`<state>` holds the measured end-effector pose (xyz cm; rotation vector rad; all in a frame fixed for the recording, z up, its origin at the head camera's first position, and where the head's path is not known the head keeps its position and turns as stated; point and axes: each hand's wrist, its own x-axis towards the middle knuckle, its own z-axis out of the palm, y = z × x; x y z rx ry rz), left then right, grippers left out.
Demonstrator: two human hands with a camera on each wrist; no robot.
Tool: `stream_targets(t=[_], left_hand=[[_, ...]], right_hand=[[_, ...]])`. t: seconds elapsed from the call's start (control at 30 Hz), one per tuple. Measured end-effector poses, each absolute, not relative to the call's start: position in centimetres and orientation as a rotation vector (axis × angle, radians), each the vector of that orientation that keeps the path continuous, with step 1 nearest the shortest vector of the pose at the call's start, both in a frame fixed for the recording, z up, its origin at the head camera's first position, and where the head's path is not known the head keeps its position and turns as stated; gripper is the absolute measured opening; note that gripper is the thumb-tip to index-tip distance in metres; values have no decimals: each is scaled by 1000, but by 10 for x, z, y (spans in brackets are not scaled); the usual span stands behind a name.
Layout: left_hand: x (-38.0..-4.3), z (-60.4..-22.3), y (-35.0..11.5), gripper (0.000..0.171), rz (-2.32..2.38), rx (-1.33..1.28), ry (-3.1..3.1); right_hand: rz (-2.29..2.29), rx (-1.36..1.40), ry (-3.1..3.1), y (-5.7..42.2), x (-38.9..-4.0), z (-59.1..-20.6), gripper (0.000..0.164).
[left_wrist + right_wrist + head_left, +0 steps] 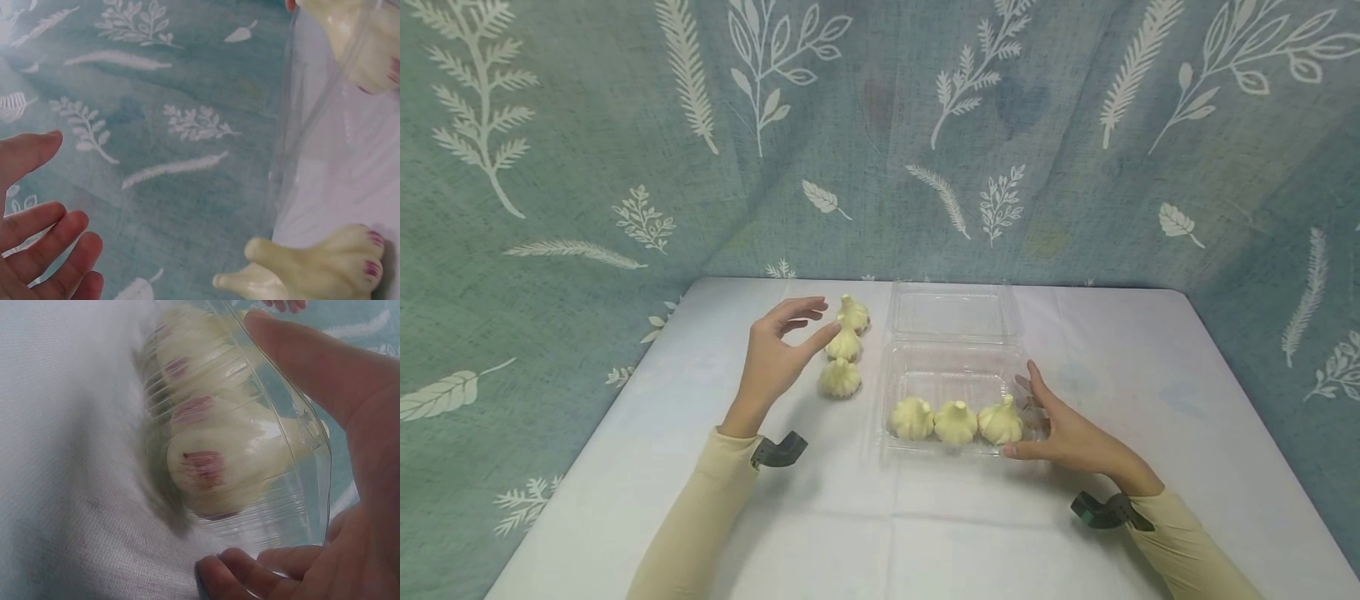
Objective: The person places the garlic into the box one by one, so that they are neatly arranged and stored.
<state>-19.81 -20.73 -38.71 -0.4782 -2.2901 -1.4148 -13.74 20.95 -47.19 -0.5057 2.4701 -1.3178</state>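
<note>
A clear plastic box (951, 363) lies with its lid folded back, and three garlic bulbs (956, 423) sit in a row along its near side. My right hand (1078, 437) holds the box's near right corner, thumb over the rim and fingers along the side wall; in the right wrist view, purple-marked bulbs (215, 444) show through that wall. To the left of the box, three more garlic bulbs (840, 379) form a line on the table. My left hand (777, 360) hovers just left of them, thumb and fingers spread apart and holding nothing, as the left wrist view also shows.
The transparent lid (951, 315) lies flat behind the box, near the table's back edge. A white cloth (850, 550) covers the table. Behind it hangs a blue-green curtain (880, 183) with white leaf prints. Each wrist wears a dark camera mount (779, 450).
</note>
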Motion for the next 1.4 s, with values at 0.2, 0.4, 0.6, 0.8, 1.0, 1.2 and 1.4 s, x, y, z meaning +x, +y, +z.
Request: stream_targets(t=[0.2, 0.4, 0.6, 0.8, 1.0, 1.2, 1.4], left_hand=[[-200, -395, -217, 38, -1466, -422, -2290], [-200, -403, -223, 40, -1482, -370, -2316], [-200, -415, -230, 44, -1467, -329, -2360], [-201, -425, -236, 48, -1480, -304, -2399], [-203, -439, -240, 53, -1485, -258, -2499], [-202, -448, -241, 54, -1481, -205, -2567], [-202, -454, -240, 58, -1468, -183, -2619]], right_hand=[[-1331, -509, 2464, 210, -138, -471, 137], [-1345, -506, 2449, 209, -138, -471, 137], [-1347, -501, 2441, 209, -138, -471, 137], [-1331, -491, 2453, 210, -138, -471, 137], [-1327, -488, 2454, 209, -138, -471, 137], [-1335, -491, 2445, 209, -138, -471, 137], [-1338, -495, 2445, 210, -137, -470, 137]])
